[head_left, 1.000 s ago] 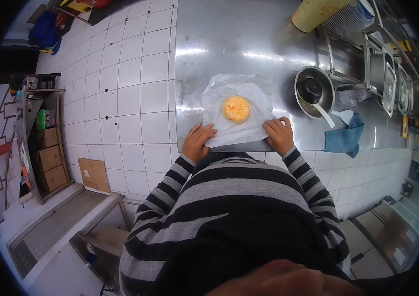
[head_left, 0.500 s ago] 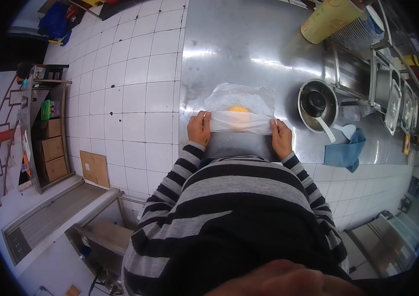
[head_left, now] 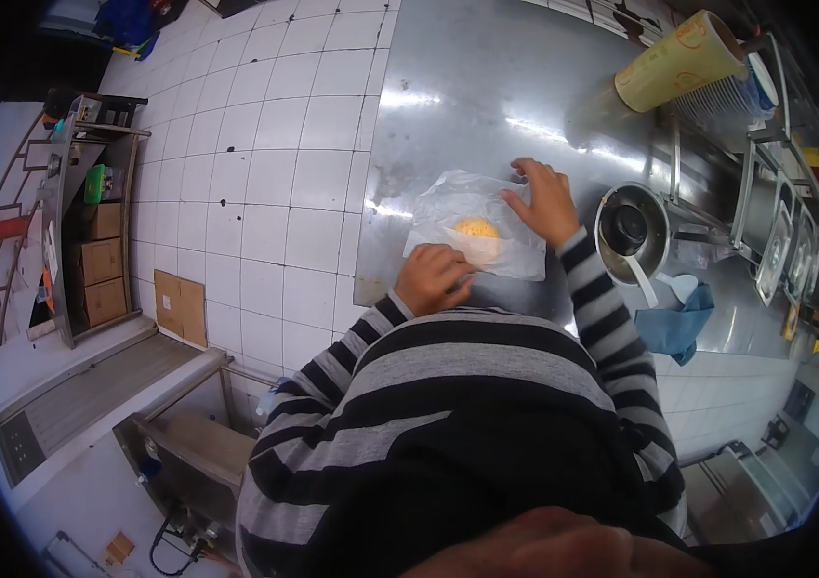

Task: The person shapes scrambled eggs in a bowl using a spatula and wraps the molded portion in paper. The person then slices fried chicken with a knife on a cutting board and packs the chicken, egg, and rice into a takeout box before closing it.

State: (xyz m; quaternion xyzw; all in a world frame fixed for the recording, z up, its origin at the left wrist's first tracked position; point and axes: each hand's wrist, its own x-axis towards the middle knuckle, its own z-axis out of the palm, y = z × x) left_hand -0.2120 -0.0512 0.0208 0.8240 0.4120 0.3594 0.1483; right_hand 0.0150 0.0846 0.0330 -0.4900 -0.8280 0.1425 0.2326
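Note:
A round orange-yellow bun (head_left: 475, 228) sits on a sheet of thin white wrapping paper (head_left: 443, 197), and a near flap of the paper covers its lower part. My left hand (head_left: 432, 278) is at the paper's near left edge, fingers loosely bent and a little apart, with nothing visibly gripped. Over the paper's far right corner is my right hand (head_left: 549, 205), open, its thumb spread from the fingers. Whether its fingertips touch the paper is unclear.
Right of my right hand stands a metal pan (head_left: 655, 265) holding a dark bowl and a white-handled utensil. A blue cloth (head_left: 672, 326) lies at the near edge of the steel table (head_left: 487, 87). A yellow patterned cup stack (head_left: 679, 63) and metal trays (head_left: 778, 246) are farther right.
Both hands have let go of the raised paper edge, which now lies over the bun's near side. My right hand moved away from my body; my left turned inward, lower down.

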